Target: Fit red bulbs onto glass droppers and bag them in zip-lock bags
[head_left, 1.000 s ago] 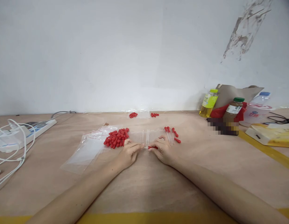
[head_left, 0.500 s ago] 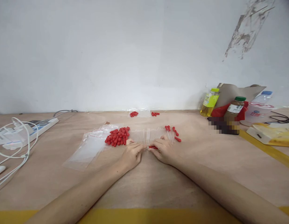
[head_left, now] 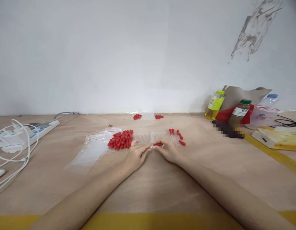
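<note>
In the middle of the tabletop (head_left: 150,185), a red bulb (head_left: 159,144) is pinched in the right hand (head_left: 170,151); the left hand (head_left: 136,155) pinches a clear tube (head_left: 151,146) just left of it. Beyond lies a tube row (head_left: 141,139), with a bulb pile (head_left: 120,140) at its left.

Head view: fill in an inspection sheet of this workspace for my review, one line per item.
Surface: wood-toned tabletop with yellow strips at the near edge and right.
Job's things: pile of red bulbs, row of clear tubes, loose bulbs by its right end, clear bags left of the pile.
Clutter: yellow-capped bottle, green-capped bottle and yellow-white packet at right.
Grips: right hand shut on one red bulb; left hand pinched beside it, contents too small to tell.
Cables: white cables around a power strip at left; black cable far right.
Surroundings: pale wall, damaged patch upper right; other people: nothing seen.
</note>
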`<state>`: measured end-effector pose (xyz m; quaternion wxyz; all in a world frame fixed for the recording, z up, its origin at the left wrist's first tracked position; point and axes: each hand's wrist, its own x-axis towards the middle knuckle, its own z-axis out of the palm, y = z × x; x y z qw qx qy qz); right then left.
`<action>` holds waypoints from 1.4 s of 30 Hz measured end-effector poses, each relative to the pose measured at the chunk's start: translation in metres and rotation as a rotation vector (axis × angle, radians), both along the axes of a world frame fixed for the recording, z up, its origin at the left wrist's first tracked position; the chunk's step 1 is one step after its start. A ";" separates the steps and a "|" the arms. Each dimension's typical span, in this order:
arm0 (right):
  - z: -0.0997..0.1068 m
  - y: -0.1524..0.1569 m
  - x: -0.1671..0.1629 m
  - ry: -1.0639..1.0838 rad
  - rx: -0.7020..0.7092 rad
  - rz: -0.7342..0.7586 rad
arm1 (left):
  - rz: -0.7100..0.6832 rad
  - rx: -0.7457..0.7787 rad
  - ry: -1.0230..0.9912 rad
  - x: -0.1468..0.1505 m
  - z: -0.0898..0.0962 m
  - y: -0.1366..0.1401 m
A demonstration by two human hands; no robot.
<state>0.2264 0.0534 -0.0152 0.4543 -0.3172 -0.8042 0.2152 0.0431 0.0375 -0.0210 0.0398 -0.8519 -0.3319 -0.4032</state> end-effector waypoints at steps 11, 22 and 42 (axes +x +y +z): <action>0.044 0.070 0.074 0.035 -0.282 -0.433 | 0.227 -0.098 0.034 -0.024 0.010 0.011; 0.014 0.104 0.088 -0.473 -0.364 -0.661 | 0.219 -0.135 0.103 -0.021 0.009 0.009; 0.031 0.079 0.108 -0.451 -0.783 -0.671 | 0.532 -0.130 0.139 -0.007 0.014 0.013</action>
